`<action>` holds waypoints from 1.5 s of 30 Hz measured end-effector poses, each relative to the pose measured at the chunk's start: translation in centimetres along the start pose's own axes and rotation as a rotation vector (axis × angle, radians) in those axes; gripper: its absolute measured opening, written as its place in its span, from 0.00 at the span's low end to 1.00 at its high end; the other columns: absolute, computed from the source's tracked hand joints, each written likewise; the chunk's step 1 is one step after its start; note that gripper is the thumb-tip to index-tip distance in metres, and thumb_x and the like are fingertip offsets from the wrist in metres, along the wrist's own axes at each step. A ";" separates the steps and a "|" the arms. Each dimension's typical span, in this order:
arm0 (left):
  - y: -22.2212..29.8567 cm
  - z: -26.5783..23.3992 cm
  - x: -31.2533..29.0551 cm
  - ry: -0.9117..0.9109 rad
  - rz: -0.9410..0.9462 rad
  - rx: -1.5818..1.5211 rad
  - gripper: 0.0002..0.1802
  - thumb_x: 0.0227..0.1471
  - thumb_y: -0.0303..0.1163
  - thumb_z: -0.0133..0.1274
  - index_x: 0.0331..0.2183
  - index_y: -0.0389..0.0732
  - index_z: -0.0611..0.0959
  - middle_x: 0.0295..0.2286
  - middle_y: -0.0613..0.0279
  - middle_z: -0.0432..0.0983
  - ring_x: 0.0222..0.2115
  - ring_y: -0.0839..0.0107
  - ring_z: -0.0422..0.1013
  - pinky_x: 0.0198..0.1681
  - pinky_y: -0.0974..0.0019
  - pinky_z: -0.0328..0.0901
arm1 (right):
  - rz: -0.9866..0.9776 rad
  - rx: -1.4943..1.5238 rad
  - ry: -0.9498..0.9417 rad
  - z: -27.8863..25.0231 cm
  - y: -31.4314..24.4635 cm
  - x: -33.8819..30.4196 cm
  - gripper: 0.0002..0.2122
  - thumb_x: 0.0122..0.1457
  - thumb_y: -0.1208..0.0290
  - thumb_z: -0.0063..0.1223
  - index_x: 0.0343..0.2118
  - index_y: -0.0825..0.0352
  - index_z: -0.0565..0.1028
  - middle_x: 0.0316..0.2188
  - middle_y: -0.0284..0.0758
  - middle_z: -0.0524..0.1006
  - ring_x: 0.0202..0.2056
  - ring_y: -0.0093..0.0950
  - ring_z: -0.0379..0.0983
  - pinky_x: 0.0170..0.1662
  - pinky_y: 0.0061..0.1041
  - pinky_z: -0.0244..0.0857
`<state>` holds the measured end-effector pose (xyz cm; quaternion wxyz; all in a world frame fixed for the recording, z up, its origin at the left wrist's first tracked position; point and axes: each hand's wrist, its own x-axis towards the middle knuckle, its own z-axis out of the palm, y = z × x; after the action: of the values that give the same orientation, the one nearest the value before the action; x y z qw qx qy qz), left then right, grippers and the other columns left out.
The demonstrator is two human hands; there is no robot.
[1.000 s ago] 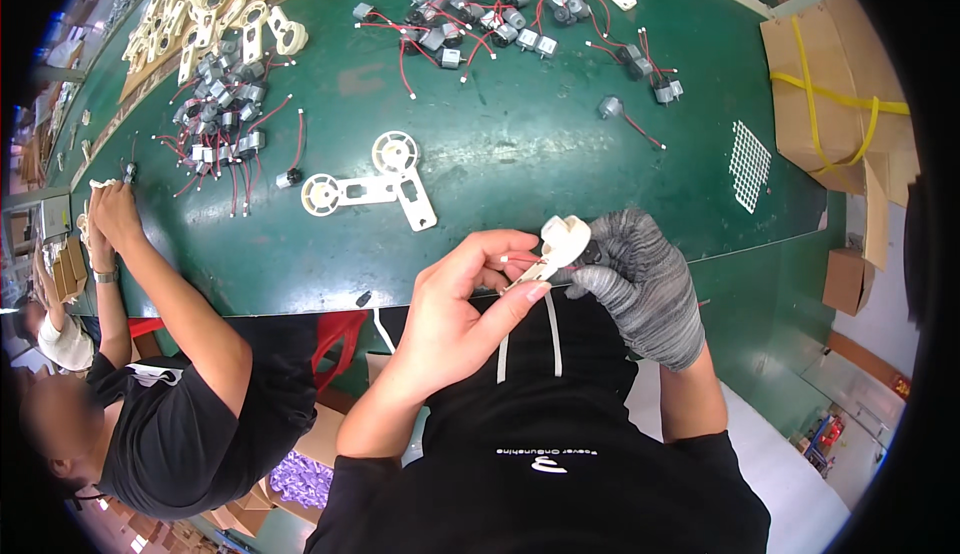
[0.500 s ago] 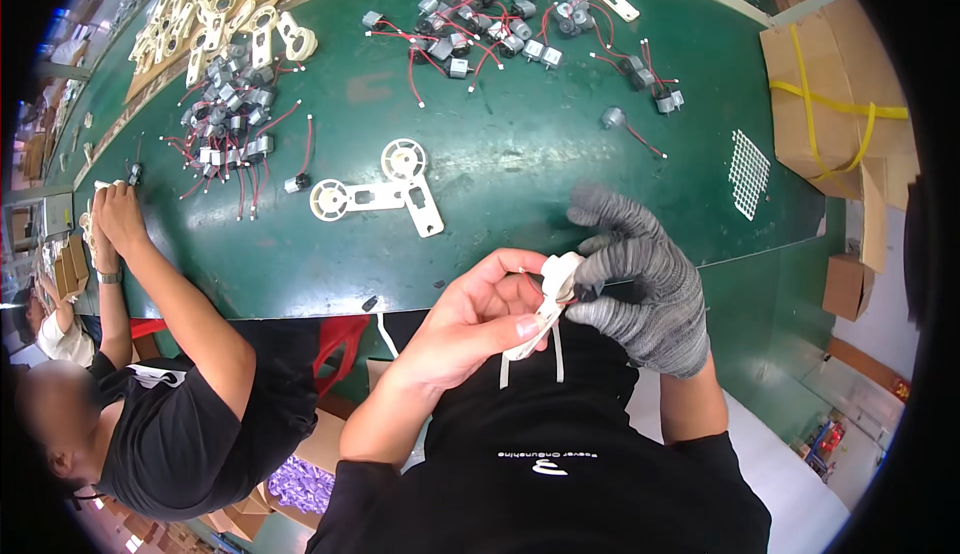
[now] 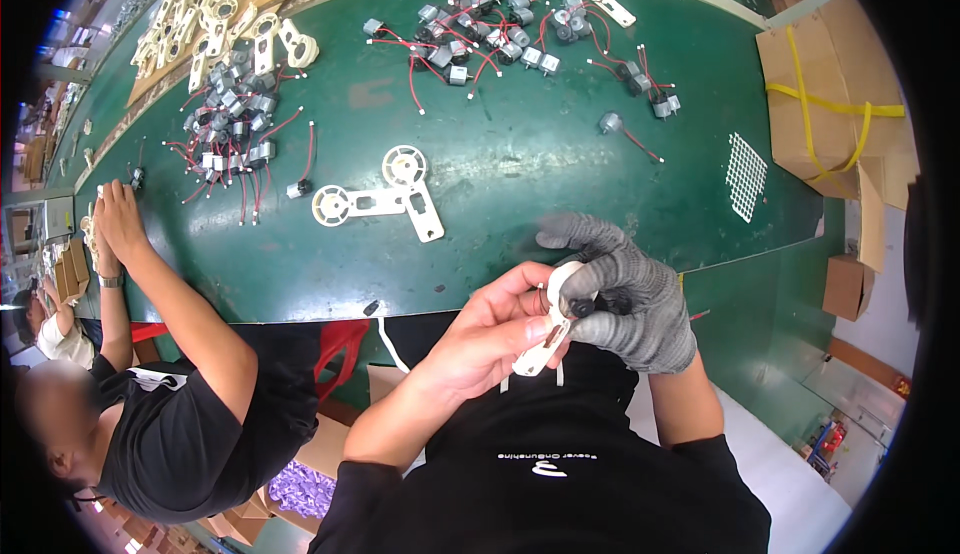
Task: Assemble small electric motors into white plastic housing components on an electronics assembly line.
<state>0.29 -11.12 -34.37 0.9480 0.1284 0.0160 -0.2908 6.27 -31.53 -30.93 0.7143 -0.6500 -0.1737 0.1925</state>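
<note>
In front of my torso, my bare left hand (image 3: 475, 344) grips a cream-white plastic housing (image 3: 537, 358), with a round head and a flat slotted arm, between thumb and fingers. My right hand (image 3: 645, 304), in a grey knitted glove, closes around the round head. Its thumb and fingers pinch a small motor (image 3: 580, 307), whose black end shows at the head; the rest of it is hidden by the glove. A thin wire shows near my left fingers. On the green table (image 3: 480, 254) ahead lie two more white housings (image 3: 404, 166), one touching the other.
Heaps of small grey motors (image 3: 235, 104) with red wires lie at the left and far middle. More white housings (image 3: 215, 14) fill the far left. A white grid sheet (image 3: 747, 178) and cardboard box (image 3: 815, 104) are at the right. A co-worker (image 3: 180, 414) works at my left.
Both hands have come slightly lower with the housing. The housing has turned so its slotted face and the motor's black end show more. My gloved fingers have shifted over the head.
</note>
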 end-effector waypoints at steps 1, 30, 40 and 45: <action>-0.1 0.1 -0.1 -0.003 0.026 -0.022 0.24 0.65 0.29 0.60 0.59 0.38 0.72 0.45 0.58 0.79 0.39 0.70 0.78 0.43 0.67 0.74 | -0.013 -0.047 -0.004 -0.1 -0.5 0.2 0.21 0.48 0.63 0.81 0.45 0.61 0.85 0.62 0.45 0.75 0.61 0.39 0.74 0.61 0.37 0.71; 1.1 0.2 -0.8 0.137 0.030 0.271 0.20 0.58 0.23 0.66 0.50 0.34 0.79 0.40 0.57 0.84 0.37 0.73 0.80 0.42 0.68 0.74 | -0.049 -0.549 -0.060 -0.5 -4.0 0.6 0.17 0.58 0.69 0.70 0.50 0.63 0.84 0.43 0.36 0.84 0.43 0.38 0.80 0.51 0.35 0.74; 1.9 1.0 -1.1 0.287 -0.047 0.412 0.15 0.63 0.27 0.63 0.50 0.32 0.83 0.37 0.59 0.86 0.33 0.78 0.80 0.29 0.76 0.69 | 0.081 -0.464 0.072 0.1 -3.3 -0.5 0.15 0.56 0.69 0.73 0.45 0.65 0.83 0.38 0.33 0.84 0.38 0.29 0.82 0.45 0.29 0.75; 1.9 2.0 -1.3 0.412 0.240 0.656 0.16 0.74 0.36 0.47 0.47 0.32 0.82 0.35 0.58 0.85 0.29 0.79 0.79 0.26 0.78 0.66 | 0.290 -0.199 0.226 0.4 -3.0 -0.2 0.14 0.58 0.69 0.75 0.42 0.68 0.81 0.34 0.30 0.83 0.36 0.17 0.76 0.43 0.22 0.74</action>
<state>0.20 -9.44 -31.90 0.8609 0.4806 0.0968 -0.1361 6.00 -31.54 -27.87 0.6264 -0.7530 -0.0151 0.2012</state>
